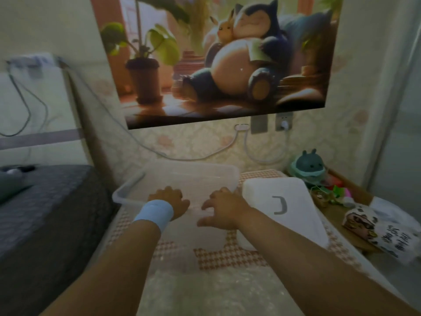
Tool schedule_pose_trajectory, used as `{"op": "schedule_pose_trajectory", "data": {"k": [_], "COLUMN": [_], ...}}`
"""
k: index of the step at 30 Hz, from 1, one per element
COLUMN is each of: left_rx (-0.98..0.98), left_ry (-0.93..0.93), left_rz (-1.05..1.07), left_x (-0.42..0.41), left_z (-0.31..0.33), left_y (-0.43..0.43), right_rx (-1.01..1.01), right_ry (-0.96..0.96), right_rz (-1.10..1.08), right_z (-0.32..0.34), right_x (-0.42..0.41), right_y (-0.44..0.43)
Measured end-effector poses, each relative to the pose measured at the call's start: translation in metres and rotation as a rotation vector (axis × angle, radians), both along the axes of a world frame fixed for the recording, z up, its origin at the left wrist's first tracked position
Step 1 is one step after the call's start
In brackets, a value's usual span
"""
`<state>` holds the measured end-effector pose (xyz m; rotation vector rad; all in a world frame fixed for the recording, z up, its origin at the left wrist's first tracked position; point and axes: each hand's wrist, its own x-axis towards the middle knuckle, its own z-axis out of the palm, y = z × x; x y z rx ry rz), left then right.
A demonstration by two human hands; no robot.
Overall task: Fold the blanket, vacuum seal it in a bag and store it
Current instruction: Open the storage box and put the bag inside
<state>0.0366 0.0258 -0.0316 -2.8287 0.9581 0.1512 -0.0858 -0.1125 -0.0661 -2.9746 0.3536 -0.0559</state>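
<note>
The left grip, above a blue wristband, reaches over the near rim of a clear plastic bin. Its fingers bend away out of sight, so I cannot tell whether it holds anything. The right grip is spread and loose, fingers and thumb splayed on pale translucent plastic at the same rim, clasping nothing.

That plastic seems to belong to a crinkled bag that runs back under both forearms to the bottom edge of the view. The blanket cannot be made out as such. I judge it to be the pale bulk inside this bag, already folded and sealed, with its far end now at the bin's mouth. By that reading the storing step is in hand. What is left is getting the bag fully into the bin and fitting the white lid, which lies off, just beside the bin on the right.

The surface wears a red-and-white houndstooth cloth. On a wooden tray to its right are a teal toy and a printed pouch. A bed with a dark quilted cover lies to the left. On the patterned wall behind hang a large cartoon poster, wall sockets and a drooping white cable
</note>
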Motion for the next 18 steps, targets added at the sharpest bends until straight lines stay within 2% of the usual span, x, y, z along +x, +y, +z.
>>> {"op": "schedule_pose_trajectory", "data": {"k": [2,3,8,11,13,15,18], "left_rx": [0.105,0.087,-0.178,-0.218,-0.225,-0.245,-0.417], "left_ry": [0.086,0.098,0.102,0.097,0.099,0.010,-0.214], "left_rz": [-0.020,-0.042,-0.104,-0.163,-0.185,-0.223,-0.282], "left_x": [0.014,0.019,0.022,0.019,0.018,0.014,-0.003], "left_z": [-0.006,-0.007,-0.005,-0.009,-0.014,-0.017,-0.015], "left_y": [0.025,0.032,0.039,0.031,0.029,0.032,0.044], "right_rx": [-0.026,-0.015,-0.112,-0.068,-0.051,-0.065,-0.058], "right_ry": [0.006,-0.029,-0.028,-0.066,-0.068,-0.097,-0.202], "right_rz": [-0.021,-0.030,-0.096,-0.200,-0.193,-0.162,-0.165], "right_z": [-0.003,-0.005,-0.008,-0.006,-0.008,-0.012,-0.016], "right_x": [0.006,0.007,0.014,0.011,0.005,-0.004,-0.025], "right_y": [0.001,-0.001,-0.028,-0.035,-0.034,-0.029,-0.019]}}
